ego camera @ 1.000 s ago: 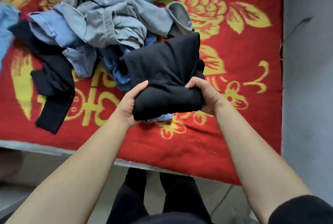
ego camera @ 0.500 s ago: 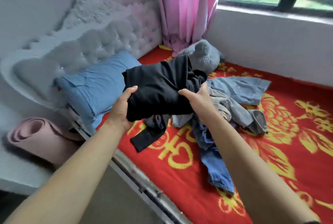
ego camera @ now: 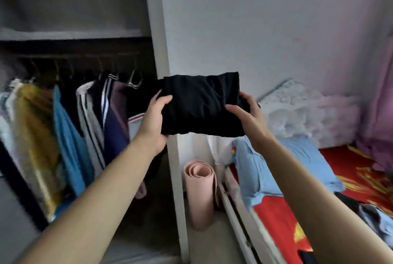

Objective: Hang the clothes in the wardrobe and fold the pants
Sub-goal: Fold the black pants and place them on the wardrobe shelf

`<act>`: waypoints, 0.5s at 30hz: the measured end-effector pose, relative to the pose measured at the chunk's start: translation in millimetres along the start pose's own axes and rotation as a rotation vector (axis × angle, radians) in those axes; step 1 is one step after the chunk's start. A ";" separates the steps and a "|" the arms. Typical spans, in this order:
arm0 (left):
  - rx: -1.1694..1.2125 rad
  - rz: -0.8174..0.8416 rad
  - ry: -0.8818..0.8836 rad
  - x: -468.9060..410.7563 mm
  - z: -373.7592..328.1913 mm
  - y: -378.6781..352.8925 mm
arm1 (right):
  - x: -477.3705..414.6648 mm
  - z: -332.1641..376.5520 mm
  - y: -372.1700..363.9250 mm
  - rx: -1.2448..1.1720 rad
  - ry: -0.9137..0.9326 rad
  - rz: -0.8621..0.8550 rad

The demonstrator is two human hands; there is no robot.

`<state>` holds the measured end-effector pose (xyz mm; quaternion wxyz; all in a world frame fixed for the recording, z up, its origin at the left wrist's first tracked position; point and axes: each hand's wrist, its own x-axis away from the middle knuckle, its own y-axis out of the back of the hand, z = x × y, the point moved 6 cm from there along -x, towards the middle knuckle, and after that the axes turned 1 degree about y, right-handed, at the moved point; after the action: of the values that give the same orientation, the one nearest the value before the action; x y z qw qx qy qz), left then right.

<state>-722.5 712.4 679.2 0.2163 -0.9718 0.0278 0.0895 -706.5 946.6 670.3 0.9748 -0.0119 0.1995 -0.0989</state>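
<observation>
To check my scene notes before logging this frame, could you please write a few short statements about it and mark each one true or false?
1. The left hand and the right hand both grip the folded black pants. True.
2. The pink rolled mat lies flat on the bed. False: it stands upright on the floor, between the wardrobe and the bed.
3. Hanging clothes are inside the open wardrobe. True.
4. The pillow on the bed is green. False: it is light blue.
</observation>
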 end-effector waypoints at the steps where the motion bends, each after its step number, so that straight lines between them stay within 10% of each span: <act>1: 0.006 -0.035 -0.025 -5.1 -19.0 23.9 | -7.7 7.8 -31.3 -0.003 0.010 0.055; 15: -0.053 -0.290 -0.380 -91.1 -172.3 167.9 | -123.2 50.8 -260.7 -0.026 0.236 0.367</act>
<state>-799.7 488.6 779.9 0.2029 -0.9367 -0.1556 0.2392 -846.7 714.6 781.0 0.9462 0.0237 0.3122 0.0822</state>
